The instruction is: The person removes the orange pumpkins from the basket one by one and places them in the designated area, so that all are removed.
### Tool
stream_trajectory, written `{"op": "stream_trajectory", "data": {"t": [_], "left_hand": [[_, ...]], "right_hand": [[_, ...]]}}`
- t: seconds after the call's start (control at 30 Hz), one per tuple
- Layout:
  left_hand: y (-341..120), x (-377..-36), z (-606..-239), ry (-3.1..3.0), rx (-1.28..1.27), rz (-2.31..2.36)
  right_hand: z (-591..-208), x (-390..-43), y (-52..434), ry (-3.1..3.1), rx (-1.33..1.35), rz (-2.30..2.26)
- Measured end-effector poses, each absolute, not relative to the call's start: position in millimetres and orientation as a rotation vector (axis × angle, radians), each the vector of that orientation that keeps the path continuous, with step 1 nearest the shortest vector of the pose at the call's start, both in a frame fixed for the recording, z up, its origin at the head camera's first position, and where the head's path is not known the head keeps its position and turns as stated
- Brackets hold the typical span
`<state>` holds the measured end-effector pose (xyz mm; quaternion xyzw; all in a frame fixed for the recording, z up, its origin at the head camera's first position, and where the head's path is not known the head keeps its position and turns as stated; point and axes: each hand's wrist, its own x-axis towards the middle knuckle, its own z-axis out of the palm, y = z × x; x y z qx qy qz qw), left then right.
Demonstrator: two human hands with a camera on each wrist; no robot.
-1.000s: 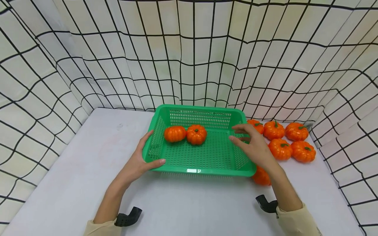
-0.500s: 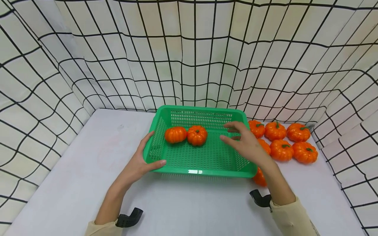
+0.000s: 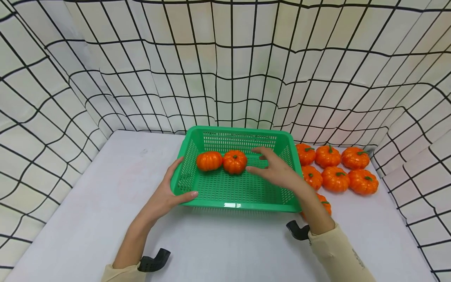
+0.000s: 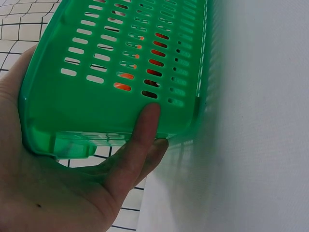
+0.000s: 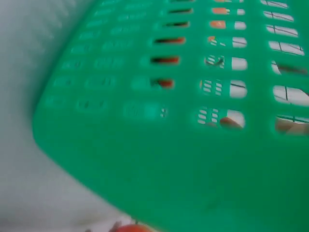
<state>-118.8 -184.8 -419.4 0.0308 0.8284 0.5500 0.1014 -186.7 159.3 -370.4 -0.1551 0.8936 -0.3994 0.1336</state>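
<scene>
A green perforated basket stands on the white table with two orange pumpkins inside near its back wall. My left hand grips the basket's front left corner, thumb along the front rim. My right hand hovers inside the basket with fingers spread, empty, just right of the second pumpkin. The right wrist view shows only the blurred green basket wall.
Several more orange pumpkins lie on the table right of the basket, one by its front right corner. Black-grid white cloth walls the table at back and sides.
My right hand has moved left from the basket's right rim to over its inside, nearer the pumpkins. The left hand and basket have stayed put.
</scene>
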Motion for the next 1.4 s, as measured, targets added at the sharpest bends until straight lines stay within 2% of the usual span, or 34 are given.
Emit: {"op": "stream_trajectory", "data": {"t": [0.77,1.4], "left_hand": [[-185.1,-118.6,-418.7,2.460,0.087,1.626],[-186.4,-119.2,-423.1,2.447,0.116,1.656]], "right_hand": [[-387.7,-203.5,120.0,2.550,-0.583,-0.904],[-395.3,-200.7,121.2,2.561,-0.573,-0.918]]}}
